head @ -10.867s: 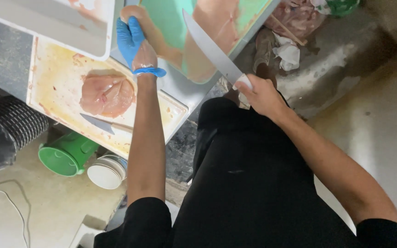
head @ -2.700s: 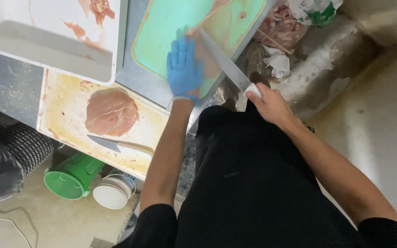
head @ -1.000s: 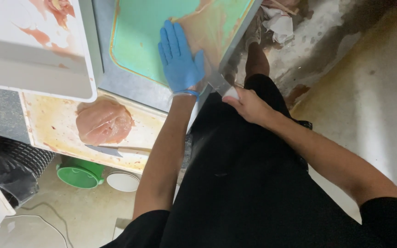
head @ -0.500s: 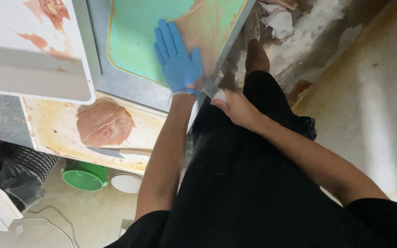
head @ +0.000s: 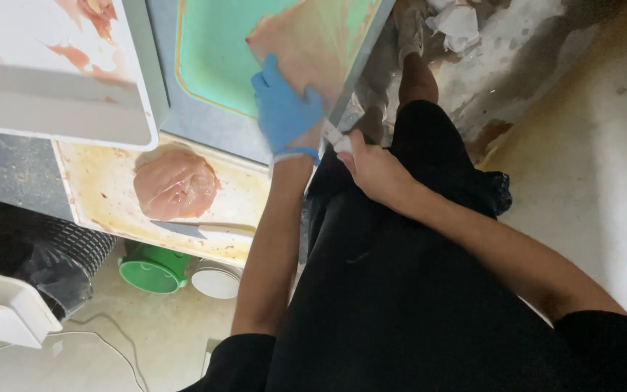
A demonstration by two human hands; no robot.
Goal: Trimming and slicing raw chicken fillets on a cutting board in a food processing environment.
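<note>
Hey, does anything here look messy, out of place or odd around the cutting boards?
Yes: the yellowish board is smeared with stains, and a spare knife lies loose at its edge beside a meat slab.

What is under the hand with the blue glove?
The left hand in the blue glove presses flat on a piece of raw meat lying on the green cutting board. The part of the meat beneath the palm is covered, so it cannot be seen.
</note>
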